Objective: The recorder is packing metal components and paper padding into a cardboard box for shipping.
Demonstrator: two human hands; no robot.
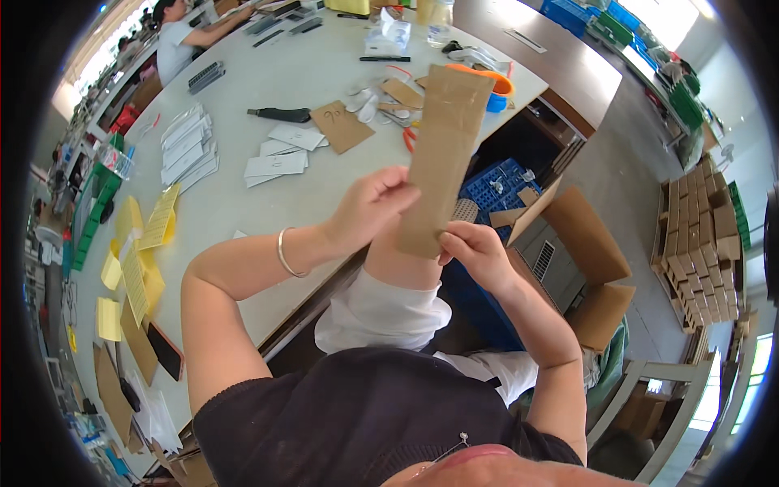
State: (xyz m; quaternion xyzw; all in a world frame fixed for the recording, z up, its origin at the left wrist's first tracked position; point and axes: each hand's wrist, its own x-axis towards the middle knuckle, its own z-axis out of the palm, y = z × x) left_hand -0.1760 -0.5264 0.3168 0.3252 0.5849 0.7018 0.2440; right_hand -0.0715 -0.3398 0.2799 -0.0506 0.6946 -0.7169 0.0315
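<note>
Just off the near edge of the grey table, above your lap, you hold a long brown cardboard sleeve in both hands. Your left hand pinches its left edge; your right hand grips its bottom corner. Its long axis runs nearly upright, the top leaning slightly right toward an orange-and-blue tape dispenser on the table.

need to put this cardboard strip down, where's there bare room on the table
The widest bare patch of the table runs between the white envelopes and the far clutter by the plastic bags. A smaller one lies between the yellow slips and the left hand. It is crowded around the cardboard scraps and along the left edge.
</note>
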